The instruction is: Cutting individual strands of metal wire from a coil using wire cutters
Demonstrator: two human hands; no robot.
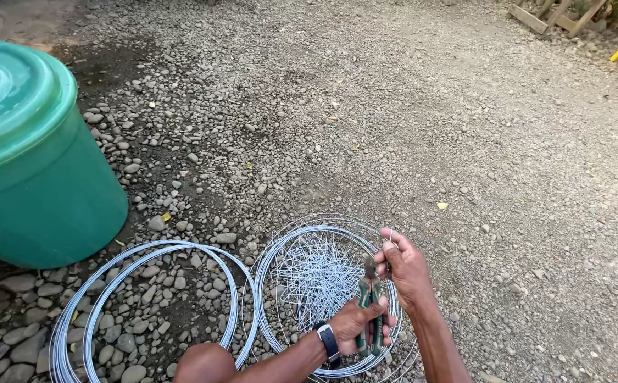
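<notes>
Lower centre: my left hand [355,323] clenches green-handled pliers [370,298]; my right hand [404,266] pinches wire [390,237]. I judge a taut wire cuts cleanest.

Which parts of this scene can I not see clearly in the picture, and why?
- Head view: the jaws of the pliers and the wire piece pinched by the right hand are too small to tell whether they touch.
- The left coil and right coil are cut off by the bottom edge.
- The green barrel is cut off by the left edge.
</notes>
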